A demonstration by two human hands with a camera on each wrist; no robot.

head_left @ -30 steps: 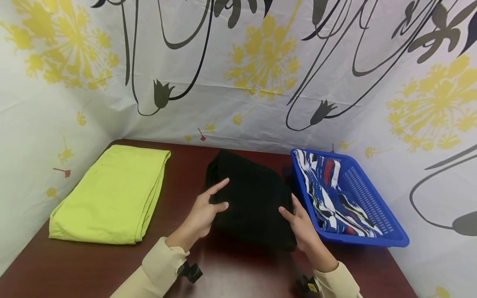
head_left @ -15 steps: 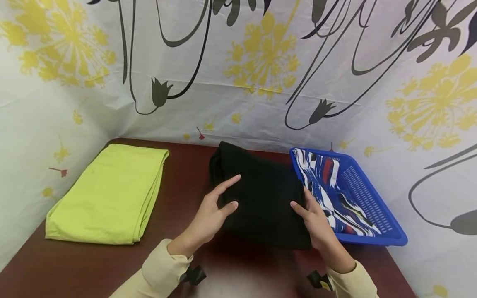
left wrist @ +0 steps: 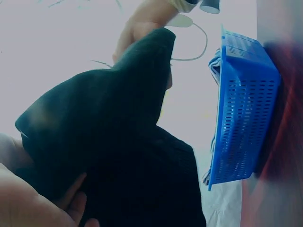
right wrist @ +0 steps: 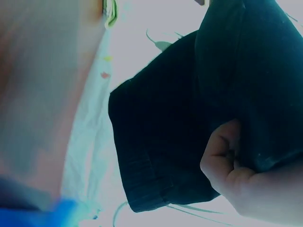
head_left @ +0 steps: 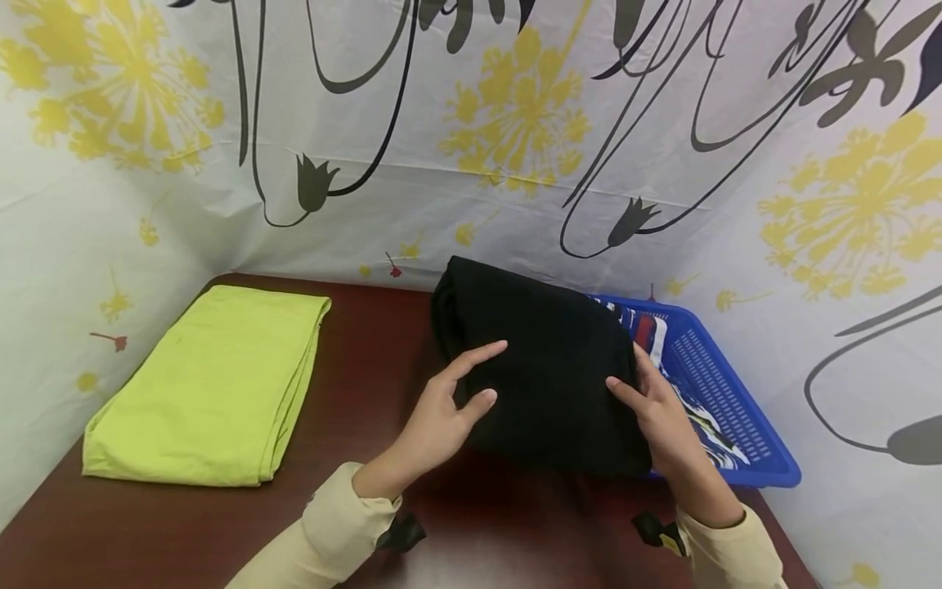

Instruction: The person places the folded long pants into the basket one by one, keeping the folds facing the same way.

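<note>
both hands clamped on one thing: i've got the black folded garment (head_left: 552, 368) pinched between them, left hand (head_left: 437, 421) at its lower left side with thumb and index on top, right hand (head_left: 668, 421) at its right edge, thumb over. wrist views show fingers curled in underneath on both sides. garment is centre to right of centre in the head frame, tilted, held up off the dark red tabletop (head_left: 371, 368). right wrist view shows a gathered-looking edge on it, maybe a waistband or cuff, can't tell.

blue perforated plastic basket (head_left: 724, 384) sits at the right of the frame; from my head view the garment covers its left part, but the left wrist view shows a gap, so not touching there. multicolour streaked cloth (head_left: 648, 329) lies inside, partly hidden. lime-green folded cloth (head_left: 213, 384) is flat at the left of the frame, well apart from everything. white floral-print sheet (head_left: 441, 221) behind.

progress, my call: streaked cloth in the basket counts as done, black garment folded but not set down, so mid-carry, roughly midway. left over: placing the black one; lime-green one is folded, outside the basket, no hand on it.
</note>
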